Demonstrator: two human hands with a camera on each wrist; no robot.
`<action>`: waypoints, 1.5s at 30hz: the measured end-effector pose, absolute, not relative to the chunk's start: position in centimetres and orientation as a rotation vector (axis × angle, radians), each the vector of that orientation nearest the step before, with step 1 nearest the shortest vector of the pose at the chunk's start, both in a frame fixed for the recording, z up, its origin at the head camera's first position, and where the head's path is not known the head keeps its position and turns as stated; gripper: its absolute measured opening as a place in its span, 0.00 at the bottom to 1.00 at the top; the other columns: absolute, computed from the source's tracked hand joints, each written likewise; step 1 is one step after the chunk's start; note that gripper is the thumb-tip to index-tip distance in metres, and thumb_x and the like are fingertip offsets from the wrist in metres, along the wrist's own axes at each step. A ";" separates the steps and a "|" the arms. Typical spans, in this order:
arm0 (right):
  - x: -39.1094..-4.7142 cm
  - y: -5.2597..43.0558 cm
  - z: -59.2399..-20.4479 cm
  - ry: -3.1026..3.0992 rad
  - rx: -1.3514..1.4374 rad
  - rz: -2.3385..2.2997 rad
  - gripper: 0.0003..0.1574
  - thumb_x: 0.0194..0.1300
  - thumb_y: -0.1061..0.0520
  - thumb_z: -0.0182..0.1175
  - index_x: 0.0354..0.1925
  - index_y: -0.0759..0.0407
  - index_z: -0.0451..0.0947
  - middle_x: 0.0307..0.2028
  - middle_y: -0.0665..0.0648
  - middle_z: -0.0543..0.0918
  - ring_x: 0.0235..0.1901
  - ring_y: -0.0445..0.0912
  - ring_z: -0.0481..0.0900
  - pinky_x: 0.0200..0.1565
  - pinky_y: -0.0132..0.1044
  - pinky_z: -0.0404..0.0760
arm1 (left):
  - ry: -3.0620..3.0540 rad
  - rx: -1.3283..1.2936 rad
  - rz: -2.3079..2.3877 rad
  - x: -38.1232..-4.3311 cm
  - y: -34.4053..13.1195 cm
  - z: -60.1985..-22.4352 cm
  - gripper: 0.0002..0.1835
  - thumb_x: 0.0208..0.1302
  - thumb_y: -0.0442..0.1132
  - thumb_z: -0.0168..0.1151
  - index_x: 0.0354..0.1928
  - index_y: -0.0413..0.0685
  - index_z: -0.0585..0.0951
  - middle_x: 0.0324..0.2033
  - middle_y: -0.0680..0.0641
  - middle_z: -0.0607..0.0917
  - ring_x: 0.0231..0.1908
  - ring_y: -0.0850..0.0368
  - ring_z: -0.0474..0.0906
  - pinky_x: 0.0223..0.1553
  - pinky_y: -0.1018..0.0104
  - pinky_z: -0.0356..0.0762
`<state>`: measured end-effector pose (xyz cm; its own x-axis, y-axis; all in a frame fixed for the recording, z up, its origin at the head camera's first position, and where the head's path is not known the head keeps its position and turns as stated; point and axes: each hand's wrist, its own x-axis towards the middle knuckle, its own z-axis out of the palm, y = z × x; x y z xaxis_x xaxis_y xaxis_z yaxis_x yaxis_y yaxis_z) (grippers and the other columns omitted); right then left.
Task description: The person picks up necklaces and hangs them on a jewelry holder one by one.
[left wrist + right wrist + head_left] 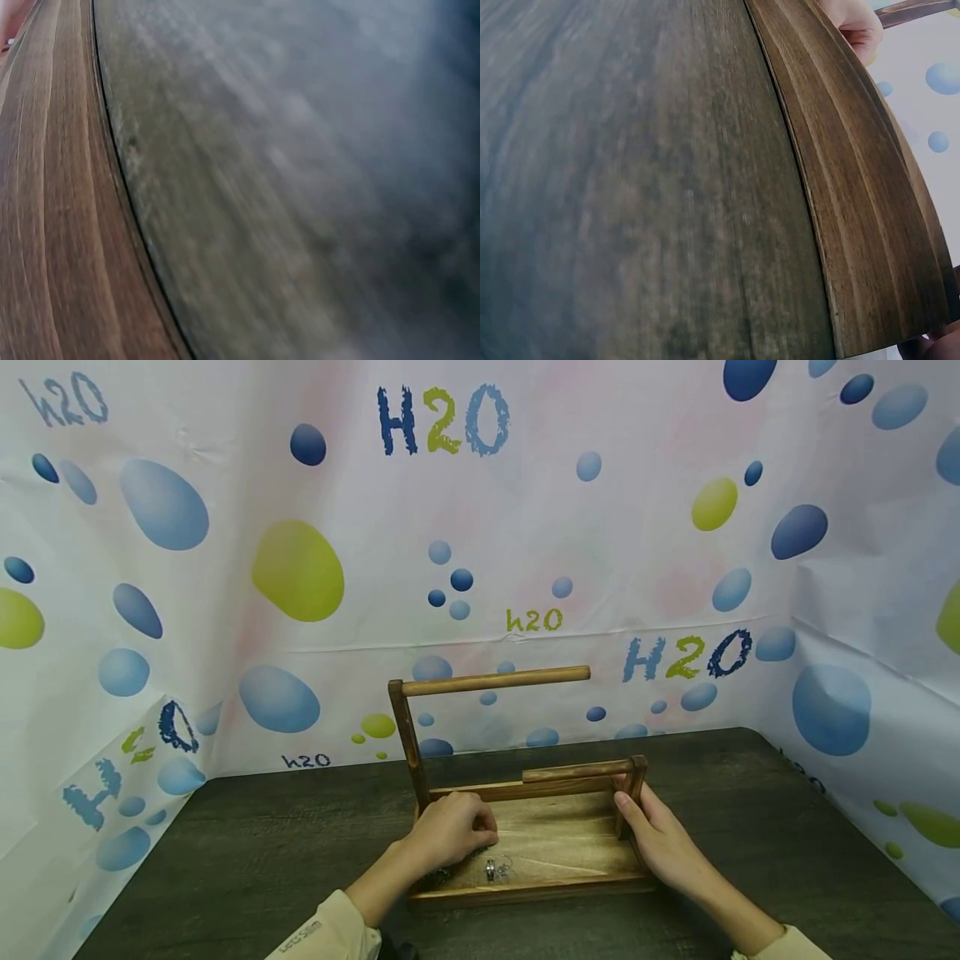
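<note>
A wooden jewelry stand (570, 887) with a shallow tray base sits on the table. A tall post at its left carries a long rod (495, 681); a shorter post at its right carries a lower rod (577, 772). My left hand (453, 827) reaches over the tray's left part, fingers curled down near its floor. I cannot tell if they pinch anything. Dark thin chain (441, 875) lies under that hand. Beside it are a small shiny ring (491, 869) and a fine tangled chain (507, 865). My right hand (663, 839) grips the right end, thumb on the inner side.
The dark wood-grain table (300, 843) extends around the stand. A white printed sheet (480, 510) with blue and green drops hangs behind and at both sides. Both wrist views mostly show the tray's brown outer wall (855, 172) and the tabletop (247, 195).
</note>
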<state>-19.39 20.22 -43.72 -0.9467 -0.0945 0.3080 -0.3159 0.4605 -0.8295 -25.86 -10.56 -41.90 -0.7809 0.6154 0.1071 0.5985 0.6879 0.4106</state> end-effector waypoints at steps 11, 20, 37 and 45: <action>-19.2 20.1 -43.7 -2.486 0.355 1.494 0.33 0.83 0.50 0.41 0.75 0.68 0.55 0.71 0.74 0.61 0.70 0.70 0.56 0.65 0.69 0.59 | 2.870 1.033 0.611 -25.7 -10.3 -41.9 0.07 0.65 0.41 0.71 0.28 0.59 0.86 0.27 0.63 0.77 0.24 0.71 0.71 0.24 0.72 0.72; -19.0 20.1 -43.5 -2.510 0.359 1.525 0.36 0.83 0.48 0.40 0.77 0.66 0.50 0.73 0.74 0.57 0.71 0.70 0.54 0.64 0.70 0.60 | 2.846 1.050 0.570 -25.6 -10.1 -41.8 0.10 0.70 0.38 0.64 0.28 0.57 0.82 0.27 0.61 0.74 0.24 0.69 0.70 0.23 0.71 0.71; -19.0 20.2 -43.3 -2.515 0.367 1.529 0.35 0.84 0.48 0.40 0.78 0.65 0.50 0.73 0.74 0.56 0.72 0.70 0.53 0.64 0.70 0.60 | 2.824 0.993 0.768 -26.0 -10.7 -41.4 0.07 0.74 0.39 0.58 0.34 0.55 0.80 0.26 0.61 0.77 0.23 0.67 0.71 0.24 0.69 0.71; -18.9 20.1 -43.3 -2.505 0.368 1.525 0.35 0.84 0.49 0.40 0.78 0.66 0.49 0.73 0.74 0.57 0.71 0.70 0.54 0.64 0.70 0.61 | 2.781 1.010 0.938 -26.0 -11.1 -41.1 0.05 0.75 0.37 0.58 0.37 0.50 0.79 0.25 0.59 0.78 0.22 0.65 0.71 0.24 0.68 0.71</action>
